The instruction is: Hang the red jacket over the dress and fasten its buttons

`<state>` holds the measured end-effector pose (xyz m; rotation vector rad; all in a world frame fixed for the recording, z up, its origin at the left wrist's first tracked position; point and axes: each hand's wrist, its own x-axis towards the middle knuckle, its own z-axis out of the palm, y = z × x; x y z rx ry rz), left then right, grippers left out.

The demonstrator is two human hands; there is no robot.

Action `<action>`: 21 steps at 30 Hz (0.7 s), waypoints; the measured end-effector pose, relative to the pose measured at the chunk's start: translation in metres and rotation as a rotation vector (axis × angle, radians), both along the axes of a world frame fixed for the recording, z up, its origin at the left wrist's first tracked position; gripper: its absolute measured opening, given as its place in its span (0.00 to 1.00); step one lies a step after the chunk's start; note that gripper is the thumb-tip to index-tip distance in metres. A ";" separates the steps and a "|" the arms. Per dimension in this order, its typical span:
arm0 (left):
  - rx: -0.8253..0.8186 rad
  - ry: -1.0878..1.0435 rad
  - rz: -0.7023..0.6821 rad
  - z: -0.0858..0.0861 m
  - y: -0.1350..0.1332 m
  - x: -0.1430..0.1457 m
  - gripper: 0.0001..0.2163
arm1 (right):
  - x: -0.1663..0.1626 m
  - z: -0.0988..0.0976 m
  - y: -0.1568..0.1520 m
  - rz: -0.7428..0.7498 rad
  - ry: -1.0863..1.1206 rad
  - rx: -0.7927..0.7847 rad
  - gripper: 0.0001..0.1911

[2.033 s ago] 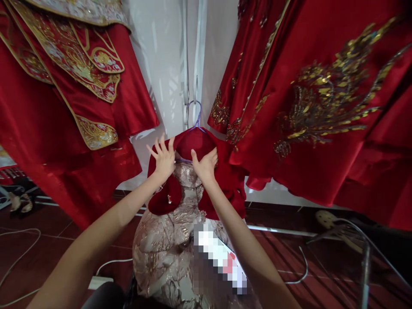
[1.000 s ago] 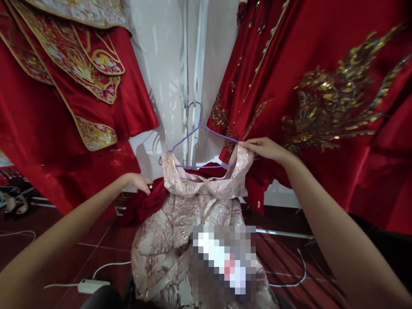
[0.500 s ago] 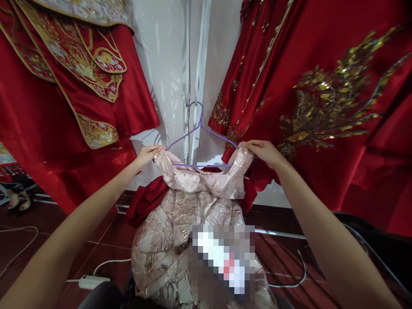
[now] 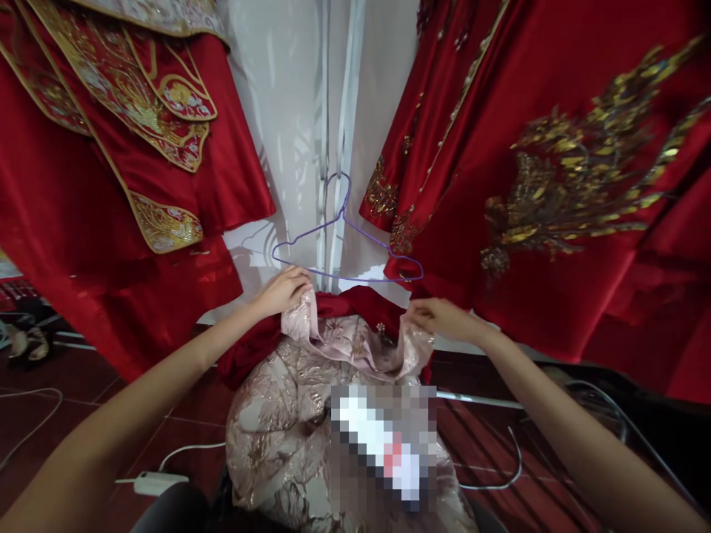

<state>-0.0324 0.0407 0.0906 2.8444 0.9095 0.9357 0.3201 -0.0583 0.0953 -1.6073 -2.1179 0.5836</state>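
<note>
A pale pink brocade dress [image 4: 278, 400] with a metallic sheen is spread over my lap, its top raised between my hands. My left hand [image 4: 287, 289] is closed on one shoulder strap, and my right hand [image 4: 441, 318] pinches the opposite strap. Just above the neckline hangs a purple wire hanger [image 4: 347, 277], now bare, its hook at a white metal pole. The dress's neckline sags inward between the straps. Dark red cloth [image 4: 249, 348] lies behind the dress. A pixelated patch hides part of the skirt.
Red embroidered garments hang on both sides, one with gold-edged panels [image 4: 167, 222] at left, another with a gold sequin motif [image 4: 566, 178] at right. A white power strip [image 4: 161, 483] with a cord rests on the tiled floor. Shoes [image 4: 27, 344] stand at far left.
The dress straps have come off the hanger's ends. Both hands have moved down with them, the left also inward, and the neckline has slumped. The hanger stays hanging in place.
</note>
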 end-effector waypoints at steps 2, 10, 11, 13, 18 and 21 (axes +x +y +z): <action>0.102 0.016 -0.055 0.003 0.001 0.025 0.12 | -0.023 0.015 -0.009 0.139 -0.043 0.012 0.17; 0.047 0.143 -0.122 -0.009 -0.002 0.064 0.11 | 0.006 0.047 0.022 -0.246 -0.247 0.661 0.12; 0.027 0.122 -0.128 -0.008 -0.003 0.062 0.11 | 0.019 0.044 0.027 -0.357 -0.251 0.747 0.11; -0.016 0.091 -0.147 -0.005 -0.005 0.057 0.11 | 0.042 0.034 0.034 -0.439 -0.313 0.822 0.11; -0.076 0.039 -0.163 0.003 -0.012 0.047 0.11 | 0.066 0.012 0.031 -0.407 -0.501 0.802 0.13; -0.078 0.030 -0.166 0.004 -0.014 0.046 0.11 | 0.065 0.009 0.029 -0.394 -0.481 0.828 0.15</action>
